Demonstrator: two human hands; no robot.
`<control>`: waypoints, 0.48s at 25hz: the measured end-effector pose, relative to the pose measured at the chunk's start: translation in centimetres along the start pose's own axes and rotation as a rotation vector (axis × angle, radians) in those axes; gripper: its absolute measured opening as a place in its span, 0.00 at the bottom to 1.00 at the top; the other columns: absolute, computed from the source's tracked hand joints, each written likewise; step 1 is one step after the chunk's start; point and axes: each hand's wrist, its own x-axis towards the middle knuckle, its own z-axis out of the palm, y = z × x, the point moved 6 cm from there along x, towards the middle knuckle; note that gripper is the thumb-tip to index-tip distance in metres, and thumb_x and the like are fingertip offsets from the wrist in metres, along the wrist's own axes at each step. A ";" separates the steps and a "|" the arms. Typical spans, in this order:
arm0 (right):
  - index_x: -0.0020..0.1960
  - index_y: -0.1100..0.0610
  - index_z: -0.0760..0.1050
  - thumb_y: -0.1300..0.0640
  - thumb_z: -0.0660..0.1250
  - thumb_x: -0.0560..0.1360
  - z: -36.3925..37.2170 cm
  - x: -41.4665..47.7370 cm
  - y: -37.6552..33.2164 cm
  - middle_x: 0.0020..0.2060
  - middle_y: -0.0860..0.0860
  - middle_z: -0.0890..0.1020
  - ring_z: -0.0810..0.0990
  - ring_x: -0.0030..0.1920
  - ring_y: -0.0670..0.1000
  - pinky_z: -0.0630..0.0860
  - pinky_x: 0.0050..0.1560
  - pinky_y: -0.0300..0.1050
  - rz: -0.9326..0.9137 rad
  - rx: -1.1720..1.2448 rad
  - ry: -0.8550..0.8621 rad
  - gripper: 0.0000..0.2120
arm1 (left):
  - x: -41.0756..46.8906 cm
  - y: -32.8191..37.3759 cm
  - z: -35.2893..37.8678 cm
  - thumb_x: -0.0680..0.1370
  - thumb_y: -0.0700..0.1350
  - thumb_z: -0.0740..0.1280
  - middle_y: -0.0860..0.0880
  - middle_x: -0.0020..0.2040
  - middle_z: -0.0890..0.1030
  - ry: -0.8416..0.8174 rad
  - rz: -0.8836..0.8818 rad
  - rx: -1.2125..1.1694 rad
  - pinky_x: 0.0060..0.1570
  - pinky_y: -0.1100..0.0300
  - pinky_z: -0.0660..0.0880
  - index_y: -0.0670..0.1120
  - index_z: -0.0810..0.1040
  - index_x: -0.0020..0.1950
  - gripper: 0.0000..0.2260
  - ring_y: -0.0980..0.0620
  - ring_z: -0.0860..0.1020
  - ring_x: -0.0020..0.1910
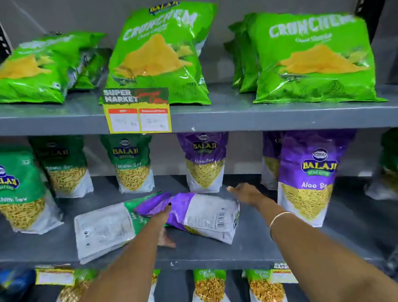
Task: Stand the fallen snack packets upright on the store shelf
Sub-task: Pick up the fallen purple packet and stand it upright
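On the middle shelf (225, 253) two packets lie flat, back side up. A purple packet (205, 216) rests partly over a green packet (104, 229). My left hand (164, 221) grips the purple packet at its purple top end, fingers tucked under it. My right hand (247, 193) hovers open at the packet's far right end, fingers spread; whether it touches is unclear. Upright purple Aloo Sev packets stand behind (204, 161) and to the right (310, 175).
Upright green Ratlami Sev packets (13, 189) stand at the left of the same shelf. The upper shelf holds green Crunchem bags (159, 54), the left ones (36, 68) lying down, and a price tag (137, 111). More packets (210, 290) stand below.
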 end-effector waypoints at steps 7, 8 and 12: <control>0.45 0.57 0.74 0.44 0.63 0.75 3.2 2.6 0.7 0.43 0.51 0.78 0.77 0.43 0.48 0.75 0.43 0.37 0.049 0.001 -0.368 0.16 | 3.9 0.5 0.2 0.77 0.50 0.64 0.36 0.42 0.74 -0.003 0.041 -0.337 0.66 0.41 0.67 0.35 0.65 0.69 0.26 0.36 0.76 0.47; 0.40 0.56 0.71 0.45 0.66 0.73 2.8 2.2 0.6 0.37 0.49 0.74 0.74 0.38 0.46 0.72 0.37 0.34 0.067 0.029 -0.380 0.14 | 3.7 0.7 0.1 0.77 0.48 0.64 0.36 0.42 0.74 -0.017 0.057 -0.332 0.64 0.41 0.68 0.35 0.66 0.68 0.25 0.38 0.76 0.46; 0.53 0.59 0.72 0.45 0.72 0.68 2.7 1.0 0.6 0.44 0.51 0.74 0.72 0.49 0.53 0.70 0.46 0.46 0.102 -0.014 -0.467 0.23 | 2.5 2.5 -0.3 0.75 0.49 0.67 0.38 0.43 0.75 -0.060 0.086 -0.351 0.57 0.42 0.70 0.34 0.71 0.56 0.19 0.42 0.76 0.44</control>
